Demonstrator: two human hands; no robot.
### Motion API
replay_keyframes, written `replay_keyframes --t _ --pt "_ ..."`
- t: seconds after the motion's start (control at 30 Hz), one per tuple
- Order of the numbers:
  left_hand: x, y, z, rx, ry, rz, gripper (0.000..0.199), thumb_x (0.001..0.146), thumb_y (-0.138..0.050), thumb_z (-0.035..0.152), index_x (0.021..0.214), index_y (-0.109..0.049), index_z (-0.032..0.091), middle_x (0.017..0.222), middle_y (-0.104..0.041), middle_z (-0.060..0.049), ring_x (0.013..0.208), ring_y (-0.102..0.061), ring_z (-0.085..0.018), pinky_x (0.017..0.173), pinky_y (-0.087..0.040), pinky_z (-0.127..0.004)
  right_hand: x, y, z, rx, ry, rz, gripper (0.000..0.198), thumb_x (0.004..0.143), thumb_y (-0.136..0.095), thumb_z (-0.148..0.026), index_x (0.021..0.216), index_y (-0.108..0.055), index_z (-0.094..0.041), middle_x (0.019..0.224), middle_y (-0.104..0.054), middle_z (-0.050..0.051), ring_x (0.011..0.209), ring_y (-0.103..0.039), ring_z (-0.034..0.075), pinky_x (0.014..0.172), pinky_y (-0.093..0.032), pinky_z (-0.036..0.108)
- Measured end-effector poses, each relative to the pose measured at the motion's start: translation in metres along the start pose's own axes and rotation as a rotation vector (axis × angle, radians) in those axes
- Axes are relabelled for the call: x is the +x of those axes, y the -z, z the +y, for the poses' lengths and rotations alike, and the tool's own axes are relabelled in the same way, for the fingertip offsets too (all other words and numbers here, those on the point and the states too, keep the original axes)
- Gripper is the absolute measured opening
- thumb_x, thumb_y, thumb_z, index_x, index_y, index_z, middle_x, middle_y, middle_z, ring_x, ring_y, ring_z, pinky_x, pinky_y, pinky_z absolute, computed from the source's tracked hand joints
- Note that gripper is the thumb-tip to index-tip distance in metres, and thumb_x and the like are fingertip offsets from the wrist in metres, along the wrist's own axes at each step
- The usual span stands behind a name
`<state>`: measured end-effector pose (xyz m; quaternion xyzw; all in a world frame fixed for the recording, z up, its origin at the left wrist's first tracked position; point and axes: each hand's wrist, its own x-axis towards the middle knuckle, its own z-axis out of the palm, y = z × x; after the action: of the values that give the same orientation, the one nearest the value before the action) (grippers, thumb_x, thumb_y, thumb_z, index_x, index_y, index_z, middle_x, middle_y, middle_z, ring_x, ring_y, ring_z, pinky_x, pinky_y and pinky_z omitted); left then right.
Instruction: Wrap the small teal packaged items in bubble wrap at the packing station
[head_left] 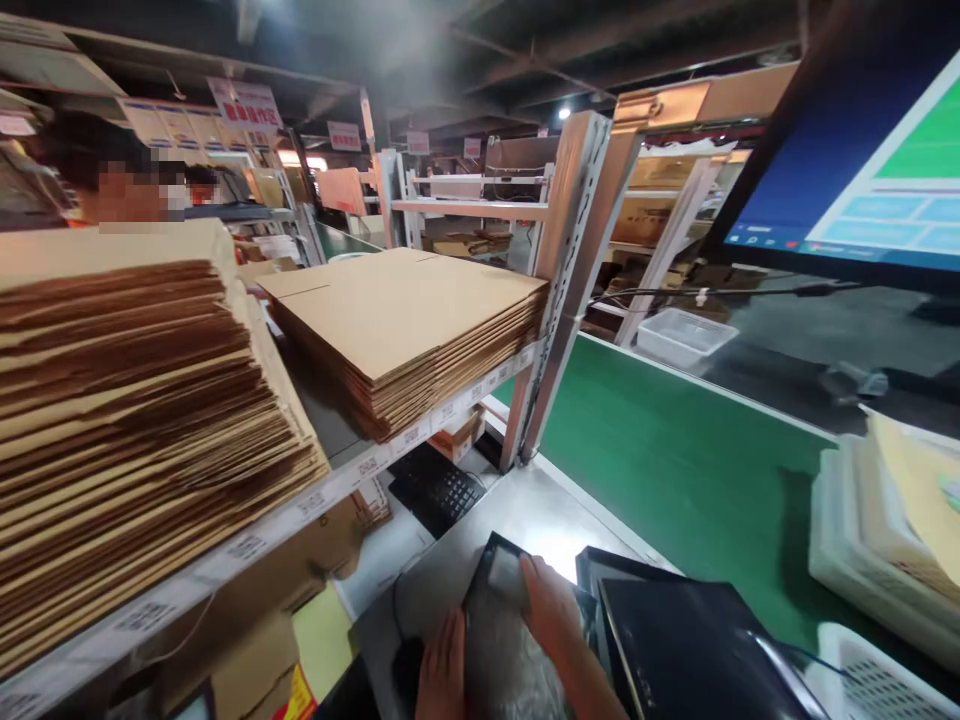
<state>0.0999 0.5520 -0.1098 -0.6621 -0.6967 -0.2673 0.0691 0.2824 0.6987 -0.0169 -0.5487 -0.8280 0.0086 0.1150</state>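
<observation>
A flat dark box (506, 655) in clear, wrinkled plastic lies on the metal worktop at the bottom centre, with a pale label near its far end. Along its left edge rests my left hand (442, 660), fingers straight and close together. My right hand (551, 610) bends over the right part of the package, its fingertips pressing on the plastic near the label. Just right of it sits a glossy black box (686, 640), partly over another dark tray-like piece (626, 565). A dark object beside my left wrist is too shadowed to name.
Stacks of flat cardboard (405, 310) fill the shelf ahead and left, above a black keyboard (439, 490). A metal post (566, 250) rises beside a green conveyor belt (660, 450). White baskets (870, 670) stand right, a monitor (862, 170) overhead. Another person (90, 170) is at far left.
</observation>
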Motion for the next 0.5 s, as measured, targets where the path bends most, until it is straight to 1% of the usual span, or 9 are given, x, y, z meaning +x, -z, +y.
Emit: replay_keyframes --t 0.03,0.07,0.13,0.2,0.27,0.3,0.4,0.47,0.5 --pt "0.006 -0.004 -0.002 0.002 -0.047 0.008 0.094 0.090 -0.045 0.003 0.170 0.003 0.019 0.149 -0.065 -0.018 0.133 -0.066 -0.031 0.105 -0.059 -0.044 -0.006 -0.010 0.003 -0.018 -0.004 0.046 0.064 0.072 -0.056 -0.001 0.133 -0.070 -0.015 0.129 -0.076 0.015 0.115 -0.073 0.032 0.097 -0.063 0.046" --pt "0.012 -0.007 -0.004 -0.007 -0.083 0.015 0.094 0.091 -0.045 0.004 0.170 0.003 0.018 0.151 -0.063 -0.019 0.135 -0.064 -0.031 0.106 -0.059 -0.044 -0.014 -0.016 0.007 -0.038 -0.008 0.112 0.062 0.078 -0.055 -0.003 0.138 -0.067 -0.016 0.138 -0.071 0.017 0.125 -0.069 0.033 0.104 -0.061 0.048" --pt "0.020 -0.011 -0.005 -0.032 -0.134 0.038 0.087 0.094 -0.045 0.007 0.172 -0.009 0.017 0.156 -0.058 -0.019 0.137 -0.063 -0.032 0.105 -0.059 -0.045 -0.040 -0.017 0.014 -0.085 -0.038 0.275 0.058 0.092 -0.058 -0.020 0.150 -0.054 -0.015 0.152 -0.060 0.022 0.138 -0.060 0.037 0.111 -0.056 0.057" --pt "0.027 -0.013 -0.006 -0.056 -0.181 0.072 0.079 0.097 -0.046 0.011 0.171 -0.020 0.017 0.156 -0.058 -0.018 0.133 -0.065 -0.032 0.100 -0.062 -0.043 -0.078 -0.007 0.025 -0.115 -0.173 0.413 0.068 0.099 -0.059 -0.044 0.158 -0.041 -0.014 0.159 -0.050 0.027 0.141 -0.056 0.042 0.108 -0.055 0.062" --pt "0.033 -0.016 -0.007 -0.074 -0.209 0.122 0.072 0.100 -0.048 0.016 0.170 -0.027 0.020 0.148 -0.065 -0.016 0.124 -0.070 -0.031 0.094 -0.063 -0.042 -0.129 0.007 0.043 -0.111 -0.399 0.514 0.073 0.102 -0.050 -0.057 0.160 -0.036 -0.015 0.160 -0.044 0.029 0.138 -0.056 0.045 0.102 -0.057 0.063" --pt "0.036 -0.018 -0.007 -0.092 -0.224 0.167 0.068 0.102 -0.048 0.020 0.168 -0.031 0.019 0.143 -0.068 -0.017 0.120 -0.072 -0.031 0.092 -0.063 -0.043 -0.159 0.013 0.054 -0.109 -0.524 0.566 0.072 0.102 -0.046 -0.060 0.158 -0.039 -0.015 0.160 -0.043 0.028 0.137 -0.056 0.046 0.100 -0.058 0.062" --pt "0.046 -0.025 -0.006 -0.158 -0.218 0.153 0.057 0.105 -0.044 0.029 0.161 -0.040 0.018 0.146 -0.064 -0.021 0.122 -0.070 -0.037 0.093 -0.062 -0.051 -0.264 0.034 0.098 -0.160 -0.866 0.680 0.067 0.101 -0.043 -0.063 0.143 -0.055 -0.012 0.157 -0.046 0.029 0.137 -0.055 0.048 0.098 -0.058 0.063" --pt "0.054 -0.027 -0.004 -0.229 -0.189 0.107 0.054 0.105 -0.043 0.041 0.155 -0.047 0.020 0.149 -0.063 -0.018 0.124 -0.069 -0.039 0.099 -0.060 -0.056 -0.332 0.053 0.130 -0.151 -1.052 0.668 0.069 0.097 -0.039 -0.069 0.126 -0.067 -0.012 0.148 -0.054 0.030 0.131 -0.060 0.048 0.098 -0.058 0.065" --pt "0.057 -0.026 -0.002 -0.263 -0.144 0.098 0.054 0.104 -0.044 0.046 0.152 -0.051 0.021 0.149 -0.063 -0.017 0.124 -0.069 -0.040 0.101 -0.058 -0.058 -0.362 0.064 0.145 -0.101 -1.100 0.649 0.071 0.094 -0.036 -0.072 0.116 -0.070 -0.013 0.139 -0.061 0.029 0.126 -0.065 0.046 0.100 -0.058 0.065"
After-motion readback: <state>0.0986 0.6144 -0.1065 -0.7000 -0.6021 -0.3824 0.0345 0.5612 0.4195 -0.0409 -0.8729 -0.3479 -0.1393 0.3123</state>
